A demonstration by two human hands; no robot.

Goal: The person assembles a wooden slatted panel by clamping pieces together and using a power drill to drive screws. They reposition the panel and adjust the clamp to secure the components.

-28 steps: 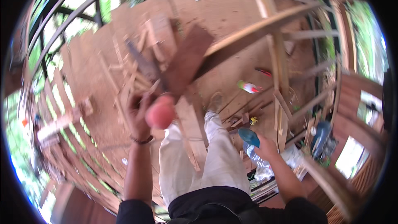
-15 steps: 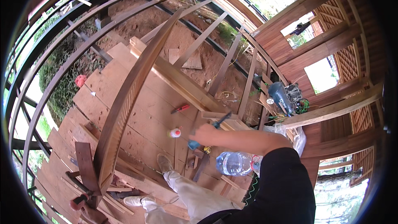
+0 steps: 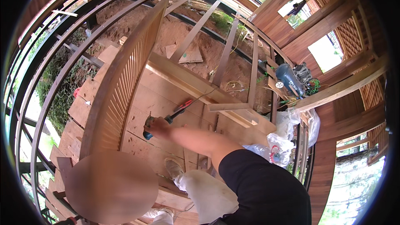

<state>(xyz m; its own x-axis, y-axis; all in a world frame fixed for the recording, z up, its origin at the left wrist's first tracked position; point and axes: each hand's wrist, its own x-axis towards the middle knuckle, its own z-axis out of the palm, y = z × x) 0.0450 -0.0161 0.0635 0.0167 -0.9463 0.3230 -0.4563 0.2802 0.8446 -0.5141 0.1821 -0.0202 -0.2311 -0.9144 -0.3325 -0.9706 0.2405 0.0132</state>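
My right hand (image 3: 160, 128) is closed around a teal and black power tool (image 3: 148, 132), whose exact kind I cannot make out. It is above the plank floor, close to the slatted wooden panel's lower right side. A thin dark length stretches from the tool toward the long beam. Beneath its front, a red-handled hand tool (image 3: 187, 103) lies on the boards. The curved slatted wooden panel (image 3: 125, 87) stands tilted to the left of my hand. A blurred round patch covers the panel's near end, and my left hand does not show.
A long wooden beam (image 3: 183, 81) crosses beyond my hand, ending at a short cross piece (image 3: 228, 106). Past it, open joists (image 3: 196, 29) span bare soil. A blue air compressor (image 3: 287, 81) stands at right, near crumpled clear plastic (image 3: 285, 131). Dark curved rails (image 3: 50, 68) run along the left.
My right hand has swung left with the power tool, toward the slatted panel. My arm now covers where the white red-capped bottle stood. The left hand, visible low left before, no longer shows.
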